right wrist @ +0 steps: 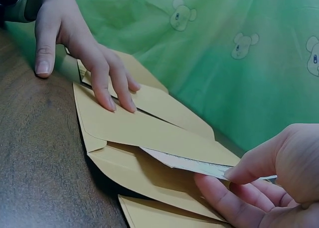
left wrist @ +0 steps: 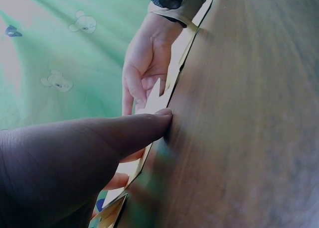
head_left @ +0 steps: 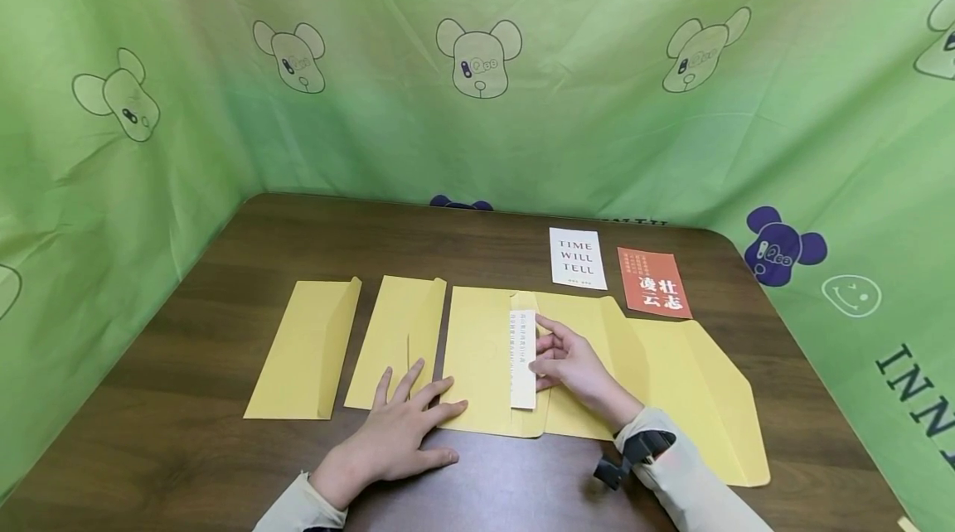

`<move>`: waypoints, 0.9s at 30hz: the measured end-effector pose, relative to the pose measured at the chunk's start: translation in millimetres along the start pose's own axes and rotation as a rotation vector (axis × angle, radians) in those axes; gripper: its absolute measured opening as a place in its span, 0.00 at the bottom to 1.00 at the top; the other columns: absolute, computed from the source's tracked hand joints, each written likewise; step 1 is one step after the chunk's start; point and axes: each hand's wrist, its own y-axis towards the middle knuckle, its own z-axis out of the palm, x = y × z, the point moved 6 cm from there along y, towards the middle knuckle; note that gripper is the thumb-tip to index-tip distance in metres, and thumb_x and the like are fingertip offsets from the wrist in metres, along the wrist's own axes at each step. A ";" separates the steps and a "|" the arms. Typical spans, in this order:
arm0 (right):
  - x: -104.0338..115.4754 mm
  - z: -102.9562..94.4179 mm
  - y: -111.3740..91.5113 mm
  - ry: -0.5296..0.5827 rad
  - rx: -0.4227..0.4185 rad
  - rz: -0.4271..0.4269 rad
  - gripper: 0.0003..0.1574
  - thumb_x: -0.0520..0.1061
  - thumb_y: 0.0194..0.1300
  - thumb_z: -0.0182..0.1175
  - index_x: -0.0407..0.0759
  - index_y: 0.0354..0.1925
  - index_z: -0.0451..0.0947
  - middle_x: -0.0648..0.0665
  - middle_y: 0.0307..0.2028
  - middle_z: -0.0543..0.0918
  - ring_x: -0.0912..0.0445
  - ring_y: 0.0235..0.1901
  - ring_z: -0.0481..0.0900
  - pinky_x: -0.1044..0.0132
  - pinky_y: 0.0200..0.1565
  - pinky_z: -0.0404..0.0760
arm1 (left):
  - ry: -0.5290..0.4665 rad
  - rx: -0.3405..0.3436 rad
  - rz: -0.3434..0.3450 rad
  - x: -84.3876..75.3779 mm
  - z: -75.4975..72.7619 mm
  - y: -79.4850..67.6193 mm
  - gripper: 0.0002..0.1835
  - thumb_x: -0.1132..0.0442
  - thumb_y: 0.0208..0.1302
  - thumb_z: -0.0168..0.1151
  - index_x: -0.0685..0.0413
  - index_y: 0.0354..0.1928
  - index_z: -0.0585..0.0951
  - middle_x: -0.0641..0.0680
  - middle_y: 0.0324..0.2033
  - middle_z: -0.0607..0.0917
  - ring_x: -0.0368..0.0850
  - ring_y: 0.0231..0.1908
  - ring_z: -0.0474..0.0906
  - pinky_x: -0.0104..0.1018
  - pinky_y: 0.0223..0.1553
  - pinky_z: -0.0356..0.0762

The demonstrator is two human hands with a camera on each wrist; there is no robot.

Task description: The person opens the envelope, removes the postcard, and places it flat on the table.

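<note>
My right hand (head_left: pixel 578 362) pinches a white printed card (head_left: pixel 524 350) by its right edge, between thumb and fingers. The card's left part is tucked into the opening of a yellow envelope (head_left: pixel 477 350), and the right wrist view shows the card (right wrist: pixel 189 164) sliding under the envelope's upper layer. That envelope's flap lies folded out to the right. With fingers spread, my left hand (head_left: pixel 395 432) rests across the lower left corner of this envelope and the neighbouring yellow envelope (head_left: pixel 391 316), its thumb on the table.
Another yellow envelope (head_left: pixel 294 358) lies at far left. Two more, a yellow envelope (head_left: pixel 578 325) and a yellow envelope (head_left: pixel 675 383) with its flap out, overlap at right. Behind them lie a white card (head_left: pixel 578 257) and a red card (head_left: pixel 654 283). Green cloth (head_left: pixel 477 142) surrounds the brown table (head_left: pixel 186 308).
</note>
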 end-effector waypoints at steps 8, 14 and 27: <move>-3.1 -2.5 -1.5 0.020 -0.016 0.000 0.53 0.22 0.56 0.57 0.29 0.75 0.47 0.37 0.41 0.73 0.56 0.32 0.78 0.59 0.30 0.85 | 0.000 -0.004 0.004 0.6 1.3 0.2 0.31 0.39 0.64 0.61 0.37 0.67 0.75 0.51 0.70 0.68 0.65 0.74 0.47 0.74 0.65 0.41; -5.5 -5.6 -2.2 0.021 -0.040 0.012 0.52 0.22 0.55 0.57 0.30 0.75 0.49 0.37 0.40 0.74 0.55 0.32 0.78 0.59 0.30 0.86 | -0.009 -0.032 0.026 0.7 2.3 0.0 0.31 0.39 0.64 0.62 0.38 0.67 0.76 0.52 0.69 0.69 0.67 0.73 0.49 0.75 0.64 0.42; -6.8 -11.3 -6.3 0.037 -0.051 0.010 0.53 0.22 0.56 0.57 0.30 0.76 0.49 0.37 0.39 0.73 0.56 0.31 0.79 0.59 0.30 0.85 | 0.012 -0.004 -0.003 0.4 1.1 0.5 0.31 0.38 0.63 0.61 0.36 0.67 0.75 0.51 0.69 0.69 0.65 0.74 0.48 0.74 0.65 0.41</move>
